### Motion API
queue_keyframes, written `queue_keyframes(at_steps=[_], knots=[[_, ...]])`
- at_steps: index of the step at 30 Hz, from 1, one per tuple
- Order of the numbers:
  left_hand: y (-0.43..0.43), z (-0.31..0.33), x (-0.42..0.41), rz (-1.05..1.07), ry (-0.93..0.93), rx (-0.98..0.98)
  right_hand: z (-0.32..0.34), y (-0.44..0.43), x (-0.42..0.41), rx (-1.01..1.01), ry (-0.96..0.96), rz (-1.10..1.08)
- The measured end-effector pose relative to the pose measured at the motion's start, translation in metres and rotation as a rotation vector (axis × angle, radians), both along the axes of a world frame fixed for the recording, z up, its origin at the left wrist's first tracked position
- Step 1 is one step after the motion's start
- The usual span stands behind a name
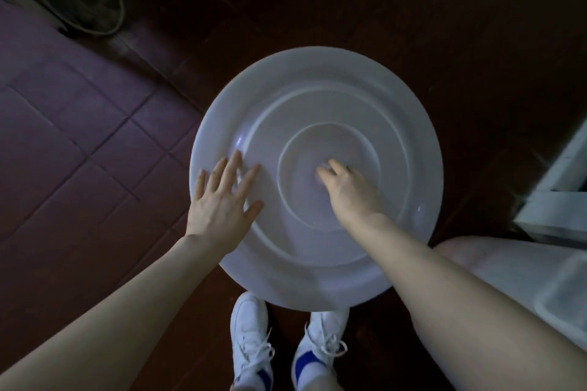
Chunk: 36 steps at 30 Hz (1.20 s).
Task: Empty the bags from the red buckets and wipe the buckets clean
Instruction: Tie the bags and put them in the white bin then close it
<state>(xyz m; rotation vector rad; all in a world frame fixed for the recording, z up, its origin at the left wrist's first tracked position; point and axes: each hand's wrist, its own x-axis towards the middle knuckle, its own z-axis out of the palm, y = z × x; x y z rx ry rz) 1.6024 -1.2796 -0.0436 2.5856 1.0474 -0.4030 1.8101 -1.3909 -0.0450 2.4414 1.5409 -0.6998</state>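
Note:
A large round white lid [317,98] with raised concentric rings fills the middle of the head view, right in front of my feet. The bucket under it is hidden, and no red shows. My left hand [222,200] lies flat on the lid's left rim with fingers spread and straight. My right hand [346,184] rests on the lid's central disc, fingers pointing forward and slightly bent, holding nothing that I can see.
Dark wooden floor [381,9] surrounds the lid. Purple-red tiles [63,152] lie to the left. A hoop-shaped wire object [117,6] stands at the far left. A white frame [559,194] and a pale container [524,273] sit at the right. My white shoes [251,336] are below the lid.

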Motion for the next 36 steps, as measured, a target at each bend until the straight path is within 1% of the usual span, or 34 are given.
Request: queue_keyframes(at_steps=[5,9,13,16,22,27,30,33,36], knots=[[0.023,0.143,0.000,-0.009,-0.058,0.126,0.141,0.009,0.001,0.123,-0.034,0.005],[0.038,0.240,0.004,-0.024,-0.162,0.211,0.239,0.010,0.003,0.249,-0.043,-0.022],[0.025,0.313,0.016,-0.077,-0.222,0.237,0.312,-0.016,0.012,0.291,-0.032,-0.045],[-0.002,0.350,0.033,-0.156,-0.240,0.242,0.348,-0.054,0.025,0.292,-0.062,-0.102],[-0.093,0.378,0.085,-0.327,-0.243,0.207,0.379,-0.174,0.055,0.259,-0.096,-0.252],[-0.189,0.368,0.144,-0.442,-0.266,0.142,0.376,-0.294,0.076,0.248,-0.096,-0.423],[-0.244,0.355,0.179,-0.544,-0.212,0.087,0.364,-0.363,0.086,0.231,-0.059,-0.514],[-0.293,0.337,0.207,-0.639,-0.121,0.042,0.347,-0.422,0.093,0.130,-0.049,-0.574],[-0.334,0.317,0.227,-0.697,-0.066,0.013,0.333,-0.468,0.097,0.071,-0.053,-0.640]])
